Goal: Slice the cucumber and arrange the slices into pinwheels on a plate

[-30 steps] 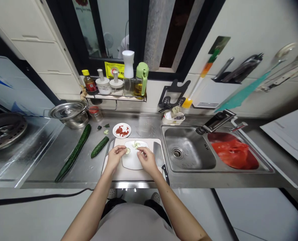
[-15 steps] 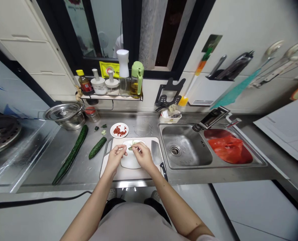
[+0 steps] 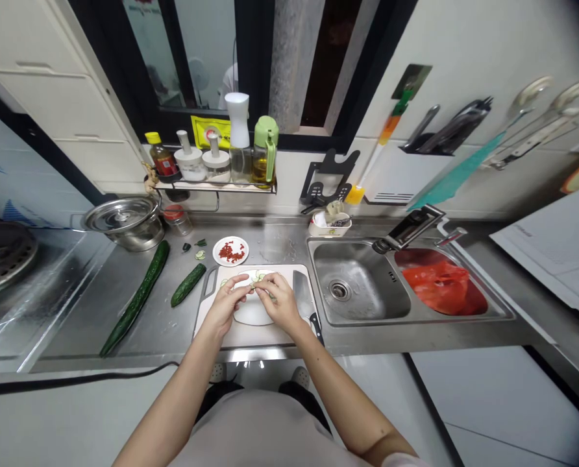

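Over a white plate (image 3: 253, 315) my two hands meet at the fingertips. Between the thumb and fingers of my right hand (image 3: 280, 301) is a thin cucumber slice (image 3: 253, 286). My left hand (image 3: 225, 307) is closed in a pinch at the same slice, partly hiding it. More thin cucumber slices (image 3: 259, 276) lie on the plate's far side. Beneath the plate is a pale cutting board (image 3: 265, 337), with a kitchen knife (image 3: 302, 293) along its right side. A short piece of cucumber (image 3: 188, 285) lies left of the board.
A long cucumber (image 3: 136, 299) lies farther left, near a lidded steel pot (image 3: 134, 224). Behind the board sits a small plate (image 3: 216, 253) of red pieces. The sink (image 3: 367, 285) is on the right, with a red plastic bag (image 3: 438, 287). A shelf (image 3: 206, 187) holds seasoning bottles.
My hands have come together; the left fingertips now reach the cucumber slice in my right hand. The plate, board and knife have stayed in place.
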The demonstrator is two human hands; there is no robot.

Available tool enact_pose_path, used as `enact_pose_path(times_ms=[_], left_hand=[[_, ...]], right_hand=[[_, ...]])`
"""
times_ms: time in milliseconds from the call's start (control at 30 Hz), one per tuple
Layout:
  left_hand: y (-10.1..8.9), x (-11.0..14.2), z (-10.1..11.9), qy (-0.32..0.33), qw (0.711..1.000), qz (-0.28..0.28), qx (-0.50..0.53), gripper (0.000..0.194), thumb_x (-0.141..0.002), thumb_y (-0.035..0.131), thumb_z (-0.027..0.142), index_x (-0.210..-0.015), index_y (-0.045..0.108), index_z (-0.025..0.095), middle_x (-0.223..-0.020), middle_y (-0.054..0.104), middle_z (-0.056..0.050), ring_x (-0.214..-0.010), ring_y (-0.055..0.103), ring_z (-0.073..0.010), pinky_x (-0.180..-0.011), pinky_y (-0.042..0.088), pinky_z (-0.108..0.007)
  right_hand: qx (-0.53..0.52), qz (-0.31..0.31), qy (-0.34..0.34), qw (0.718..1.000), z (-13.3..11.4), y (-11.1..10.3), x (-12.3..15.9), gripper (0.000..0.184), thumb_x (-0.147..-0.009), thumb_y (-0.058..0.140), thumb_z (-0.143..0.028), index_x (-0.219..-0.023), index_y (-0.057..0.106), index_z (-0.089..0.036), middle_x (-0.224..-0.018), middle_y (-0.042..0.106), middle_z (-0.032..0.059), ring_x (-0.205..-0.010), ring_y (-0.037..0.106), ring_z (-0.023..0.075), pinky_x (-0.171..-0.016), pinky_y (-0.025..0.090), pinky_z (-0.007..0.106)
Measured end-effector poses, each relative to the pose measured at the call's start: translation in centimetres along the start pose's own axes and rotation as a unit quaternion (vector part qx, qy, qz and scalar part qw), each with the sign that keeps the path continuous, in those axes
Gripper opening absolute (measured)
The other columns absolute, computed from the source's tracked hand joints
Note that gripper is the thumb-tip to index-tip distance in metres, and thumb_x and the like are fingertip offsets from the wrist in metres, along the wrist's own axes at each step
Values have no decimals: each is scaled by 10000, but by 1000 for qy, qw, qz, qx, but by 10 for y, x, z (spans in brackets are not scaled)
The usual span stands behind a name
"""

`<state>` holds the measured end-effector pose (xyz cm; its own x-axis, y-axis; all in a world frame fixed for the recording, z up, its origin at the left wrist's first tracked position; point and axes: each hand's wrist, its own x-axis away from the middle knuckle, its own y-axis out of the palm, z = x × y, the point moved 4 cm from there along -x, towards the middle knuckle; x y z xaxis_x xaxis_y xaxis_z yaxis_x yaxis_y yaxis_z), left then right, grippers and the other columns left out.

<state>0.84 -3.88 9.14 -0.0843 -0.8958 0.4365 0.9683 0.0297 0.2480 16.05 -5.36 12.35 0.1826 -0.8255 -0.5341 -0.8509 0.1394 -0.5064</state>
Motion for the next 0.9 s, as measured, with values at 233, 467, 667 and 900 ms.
enact_pose_path(times_ms=[233, 467, 667, 900], left_hand=[[-2, -1, 2, 40, 999, 1, -17, 559, -577, 790, 357, -1095, 641, 212, -727, 675, 12, -553, 483, -73, -516, 277, -198], [3, 2, 8, 98, 995, 0, -10, 575, -557, 815, 357, -1065, 624, 167, -693, 666, 3, -681, 612, -131, -726, 434, -262], [6, 4, 8, 120, 993, 3, -2, 563, -580, 798, 318, -1078, 582, 170, -689, 648, 30, -680, 603, -109, -768, 433, -260], [7, 1, 3, 148, 989, 7, -29, 536, -611, 770, 331, -1086, 584, 166, -693, 629, 28, -657, 581, -104, -718, 428, -253]], right_hand=[[23, -32, 18, 999, 0, -1, 1, 171, -934, 533, -295, -993, 684, -240, -929, 595, 60, -949, 558, 198, -838, 456, 335], [48, -71, 15, 996, -1, -3, -2, 189, -942, 509, -292, -964, 689, -240, -938, 600, 71, -935, 546, 209, -825, 448, 343], [59, -83, 6, 995, -3, -3, -3, 179, -943, 494, -281, -932, 663, -225, -928, 602, 68, -911, 542, 202, -802, 441, 330], [26, -72, 37, 996, -1, 1, -1, 148, -925, 497, -256, -867, 625, -209, -874, 601, 53, -882, 539, 191, -782, 425, 314]])
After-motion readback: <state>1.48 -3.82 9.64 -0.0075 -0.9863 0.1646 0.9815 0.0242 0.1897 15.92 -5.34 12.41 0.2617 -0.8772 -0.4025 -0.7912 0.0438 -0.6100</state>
